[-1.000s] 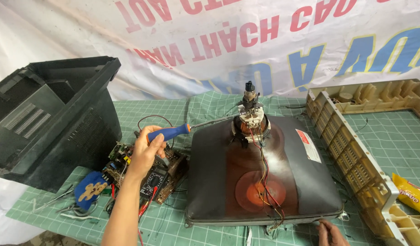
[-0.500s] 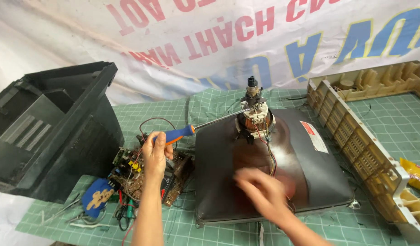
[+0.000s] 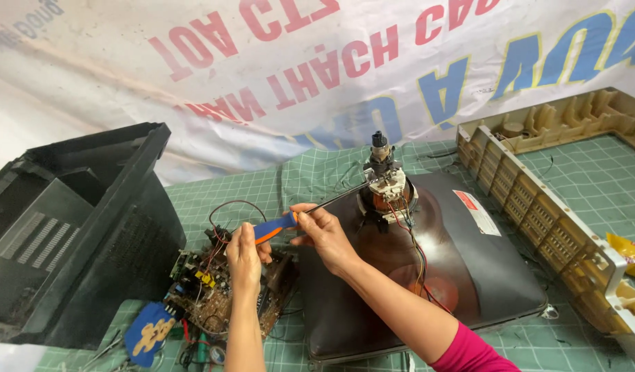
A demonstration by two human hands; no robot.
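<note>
Both my hands are clamped on the screwdriver [image 3: 279,226] at centre frame: left hand [image 3: 243,256] round its blue-orange handle, right hand [image 3: 322,233] pinching the shaft. Its tip meets the picture tube's neck [image 3: 385,184]; a slip could crack that glass.

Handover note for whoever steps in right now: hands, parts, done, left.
Left hand: gripping the blue-orange handle of the screwdriver.
Right hand: on the shaft just past the handle.
Screwdriver tip sits at the neck assembly on the picture tube, which lies face down on the green mat.
Done: black rear shell and beige front frame are off; circuit board out, wires attached.
Left: neck assembly not yet off the tube.
</note>
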